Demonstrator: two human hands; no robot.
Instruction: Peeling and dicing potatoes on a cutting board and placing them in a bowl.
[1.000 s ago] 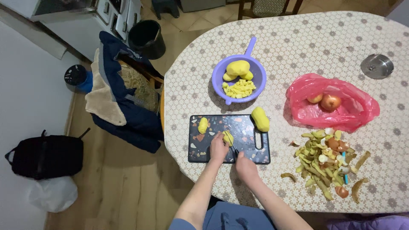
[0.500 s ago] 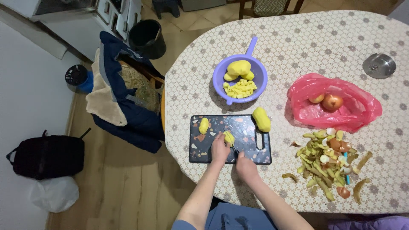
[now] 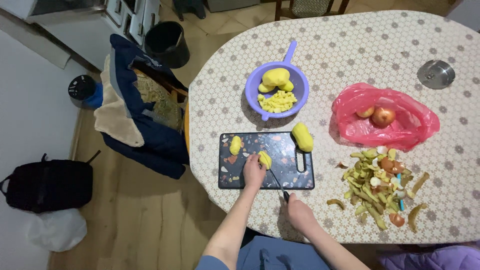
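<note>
Right hand (image 3: 299,211) withdrew; knife (image 3: 276,182) points toward potato piece (image 3: 265,159).

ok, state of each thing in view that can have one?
left hand: holding down a peeled yellow potato piece
right hand: gripping black-handled knife, blade on dark speckled cutting board
purple plastic colander: holds whole and diced potato
pink plastic bag: open, two onions inside
black bin: open

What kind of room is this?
Most likely a home kitchen. Peeled potatoes sit in a purple strainer, a cutting board lies on the patterned table, and white cabinets and a black bin stand nearby.
</note>
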